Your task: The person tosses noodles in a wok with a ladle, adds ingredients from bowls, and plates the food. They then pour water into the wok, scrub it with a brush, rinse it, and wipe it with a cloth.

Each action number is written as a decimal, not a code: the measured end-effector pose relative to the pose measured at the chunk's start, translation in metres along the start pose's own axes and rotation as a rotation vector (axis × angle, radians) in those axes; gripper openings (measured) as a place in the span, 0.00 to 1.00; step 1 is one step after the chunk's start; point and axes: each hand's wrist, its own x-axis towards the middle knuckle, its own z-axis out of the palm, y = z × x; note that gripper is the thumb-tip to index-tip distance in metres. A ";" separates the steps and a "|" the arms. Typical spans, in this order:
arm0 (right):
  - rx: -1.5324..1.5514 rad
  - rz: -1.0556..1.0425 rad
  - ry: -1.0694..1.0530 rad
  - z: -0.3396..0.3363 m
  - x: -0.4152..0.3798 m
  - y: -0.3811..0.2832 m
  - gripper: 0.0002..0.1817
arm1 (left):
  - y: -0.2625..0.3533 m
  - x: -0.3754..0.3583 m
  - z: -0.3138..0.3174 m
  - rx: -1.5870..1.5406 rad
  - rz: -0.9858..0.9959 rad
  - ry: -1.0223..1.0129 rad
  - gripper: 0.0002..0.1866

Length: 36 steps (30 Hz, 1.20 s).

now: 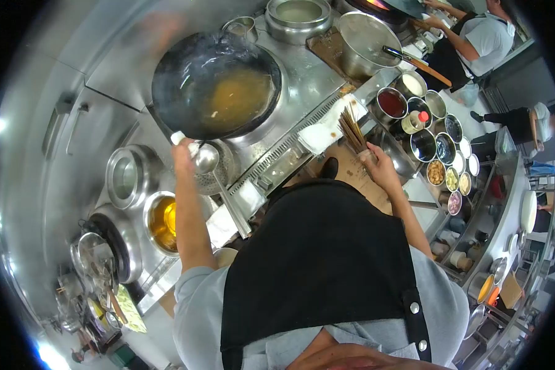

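Note:
A dark wok [182, 80] sits on the stove with brownish liquid pooled inside and steam rising from it. My left hand [184, 154] is closed on a folded white cloth [179, 137] at the wok's near-left rim; the wok's handle there is hidden. Just beside that hand, a metal ladle [206, 158] lies over a perforated strainer [224, 171]. Off to the right, my right hand [379, 165] grips a bamboo wok brush [351, 129], its bristles pointing up and away from me, near a white cloth [322, 129] on the stove's edge.
On the left stand a pot of yellow oil [164, 222] and a lidded-looking steel pot [126, 177]. A large steel pot [367, 46] is at the back right. Several seasoning containers, one with red sauce [391, 103], line the right side. A co-worker [484, 40] stands beyond.

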 end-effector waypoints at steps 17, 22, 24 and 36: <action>-0.028 0.011 -0.106 0.016 0.013 -0.046 0.32 | 0.043 -0.020 -0.015 0.123 0.245 0.076 0.06; -0.026 -0.019 -0.118 0.017 0.020 -0.053 0.32 | 0.055 -0.034 -0.006 0.146 0.294 0.145 0.06; -0.027 -0.010 -0.122 0.016 0.021 -0.057 0.33 | 0.058 -0.039 -0.004 0.138 0.329 0.146 0.07; 0.034 -0.162 -0.188 0.014 0.153 -0.116 0.37 | 0.081 -0.059 0.001 0.267 0.438 0.200 0.14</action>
